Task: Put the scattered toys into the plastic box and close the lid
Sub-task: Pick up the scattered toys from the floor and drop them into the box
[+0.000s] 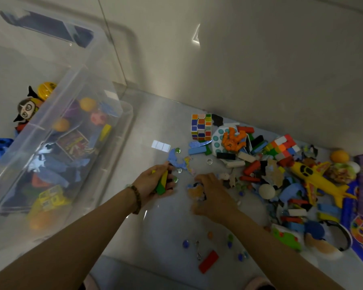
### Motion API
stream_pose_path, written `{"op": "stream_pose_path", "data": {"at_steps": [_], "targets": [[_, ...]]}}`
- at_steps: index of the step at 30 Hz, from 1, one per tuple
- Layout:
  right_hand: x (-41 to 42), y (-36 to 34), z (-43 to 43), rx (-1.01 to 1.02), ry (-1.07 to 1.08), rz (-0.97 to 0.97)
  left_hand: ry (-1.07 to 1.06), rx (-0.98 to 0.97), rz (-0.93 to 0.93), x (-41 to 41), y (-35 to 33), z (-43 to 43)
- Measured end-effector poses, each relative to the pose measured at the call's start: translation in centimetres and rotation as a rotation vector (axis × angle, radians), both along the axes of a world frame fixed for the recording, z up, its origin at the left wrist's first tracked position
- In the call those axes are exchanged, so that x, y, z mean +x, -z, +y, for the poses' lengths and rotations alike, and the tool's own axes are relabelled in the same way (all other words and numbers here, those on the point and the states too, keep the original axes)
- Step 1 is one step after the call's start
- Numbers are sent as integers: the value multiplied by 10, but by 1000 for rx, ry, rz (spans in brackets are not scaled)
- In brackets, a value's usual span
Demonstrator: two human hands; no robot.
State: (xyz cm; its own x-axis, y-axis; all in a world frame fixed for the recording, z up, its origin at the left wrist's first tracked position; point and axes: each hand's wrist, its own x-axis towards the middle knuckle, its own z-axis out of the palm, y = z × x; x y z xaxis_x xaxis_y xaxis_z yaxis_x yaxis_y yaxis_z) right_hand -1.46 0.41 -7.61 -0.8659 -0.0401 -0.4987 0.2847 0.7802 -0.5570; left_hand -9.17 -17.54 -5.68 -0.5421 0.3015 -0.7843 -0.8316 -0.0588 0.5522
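A person kneeling on a pale glossy floor (197,70) sorts a spill of toys beside a clear plastic storage box (122,120), which stands open at the left, already partly filled with balls, blue puzzle pieces and a yellow toy. The left hand (155,181), a beaded bracelet (137,198) on its wrist, is clenched around a small bundle of wooden blocks, green and yellow among them (162,184). The right hand (210,189) presses down on a flat orange-and-blue puzzle piece (195,190); whether it has actually grasped the piece cannot be told. To the right lies the unsorted heap: a multicoloured puzzle cube (201,127), an orange plastic figure (233,141), a yellow toy aeroplane (314,176) and a cream ball (266,191). A red rectangular block (208,261) and glass marbles (185,244) lie near the forearms.
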Motion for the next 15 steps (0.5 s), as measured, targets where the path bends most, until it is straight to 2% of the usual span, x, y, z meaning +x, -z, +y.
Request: {"op": "stream_pose_path", "data": {"at_steps": [2, 11, 15], "targets": [[3, 2, 0, 43, -48, 33, -2, -4, 5, 1, -1, -1], [8, 14, 2, 36, -5, 96, -67, -20, -17, 6, -9, -10], [4, 13, 3, -48, 91, 47, -76, -47, -20, 6, -16, -9]]}}
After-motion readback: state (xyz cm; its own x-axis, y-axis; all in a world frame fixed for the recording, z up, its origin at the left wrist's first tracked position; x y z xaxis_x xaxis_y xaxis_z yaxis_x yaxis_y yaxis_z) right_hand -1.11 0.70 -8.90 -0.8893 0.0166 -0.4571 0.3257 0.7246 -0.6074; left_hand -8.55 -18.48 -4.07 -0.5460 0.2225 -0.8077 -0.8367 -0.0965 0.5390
